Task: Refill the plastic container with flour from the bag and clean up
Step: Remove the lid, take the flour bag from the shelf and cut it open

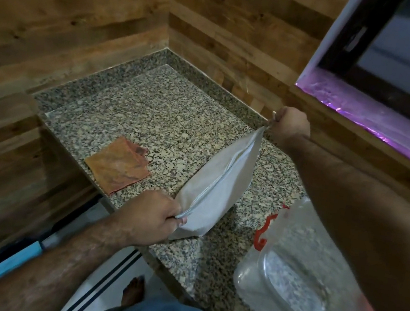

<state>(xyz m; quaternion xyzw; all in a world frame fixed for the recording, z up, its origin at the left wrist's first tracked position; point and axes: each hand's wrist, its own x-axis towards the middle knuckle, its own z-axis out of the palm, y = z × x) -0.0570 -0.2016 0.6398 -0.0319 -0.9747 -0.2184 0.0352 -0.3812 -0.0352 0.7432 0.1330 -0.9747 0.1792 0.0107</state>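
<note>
A: Where's the flour bag?

B: On the granite counter, just left of the plastic container, its long axis stretched between the hands.

A: Grips?

B: Left hand pinches the near corner, right hand the far one. The container lies right of the bag, under the right forearm.

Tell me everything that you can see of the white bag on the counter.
The bag is off-white and looks like paper or woven sacking; I cannot tell which. It stretches long and slanted between two hands, with a seam or fold running down its middle. The left hand grips its near end; the right hand grips its far corner, raised. Its lower side appears to rest on the speckled granite counter, between an orange cloth and a clear plastic container. No flour is visible.
</note>
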